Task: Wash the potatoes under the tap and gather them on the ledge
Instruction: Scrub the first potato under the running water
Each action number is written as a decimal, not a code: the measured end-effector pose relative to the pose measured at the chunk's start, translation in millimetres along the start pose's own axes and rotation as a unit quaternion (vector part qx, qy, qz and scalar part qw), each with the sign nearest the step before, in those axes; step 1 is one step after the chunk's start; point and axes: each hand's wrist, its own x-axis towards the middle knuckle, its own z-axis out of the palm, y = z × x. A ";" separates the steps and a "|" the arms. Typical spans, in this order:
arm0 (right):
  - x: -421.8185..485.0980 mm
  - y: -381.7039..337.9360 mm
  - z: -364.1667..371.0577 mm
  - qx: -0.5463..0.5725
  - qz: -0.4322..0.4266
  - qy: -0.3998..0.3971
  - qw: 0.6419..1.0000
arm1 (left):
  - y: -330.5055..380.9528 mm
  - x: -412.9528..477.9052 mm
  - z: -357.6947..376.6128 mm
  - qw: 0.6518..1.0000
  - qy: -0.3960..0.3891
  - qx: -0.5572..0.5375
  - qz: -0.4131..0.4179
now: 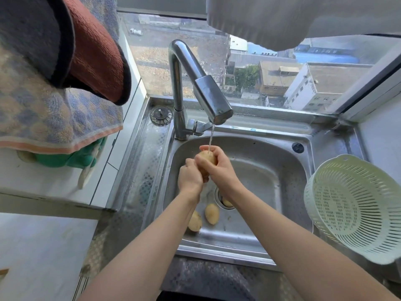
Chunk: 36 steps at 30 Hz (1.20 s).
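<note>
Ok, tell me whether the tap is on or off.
On: a thin stream runs from the tap onto the potato.

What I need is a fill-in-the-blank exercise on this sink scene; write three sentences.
1. The left hand and right hand hold one potato under water from the ____.
2. The white colander sits to the ____ of the sink.
3. Other potatoes lie in the sink near its ____.
Missing words: tap; right; drain.
</note>
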 end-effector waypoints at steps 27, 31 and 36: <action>3.9 15.5 -15.3 0.153 0.160 -0.026 0.975 | -12.6 -0.2 -3.2 0.994 -0.102 -0.029 -0.037; 1.6 4.1 -2.0 0.056 0.157 0.022 0.986 | -17.1 -14.2 12.0 0.994 -0.109 -0.022 0.020; -0.6 4.3 -4.6 0.005 0.046 0.068 0.997 | -12.1 -7.8 13.3 0.998 -0.040 -0.028 0.044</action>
